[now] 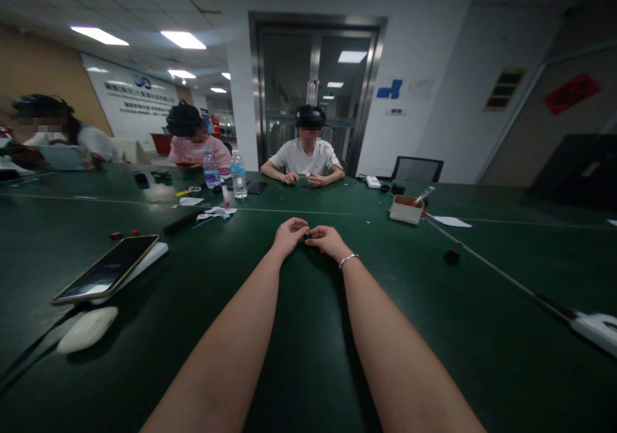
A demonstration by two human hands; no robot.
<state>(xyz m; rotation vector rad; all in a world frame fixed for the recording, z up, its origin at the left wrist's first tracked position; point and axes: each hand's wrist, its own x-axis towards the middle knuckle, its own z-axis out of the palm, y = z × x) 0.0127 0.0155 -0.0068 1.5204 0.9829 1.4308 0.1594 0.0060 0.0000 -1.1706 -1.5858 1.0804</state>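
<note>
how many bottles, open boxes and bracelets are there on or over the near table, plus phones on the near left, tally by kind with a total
Water bottles: 2
Open box: 1
Bracelet: 1
Phone on the near left: 1
Total: 5

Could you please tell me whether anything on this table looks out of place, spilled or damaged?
I see no spill or damage. The smartphone on the left looks slightly askew, resting on a white object, and some crumpled white paper lies loose near the water bottles, which looks untidy.
</note>
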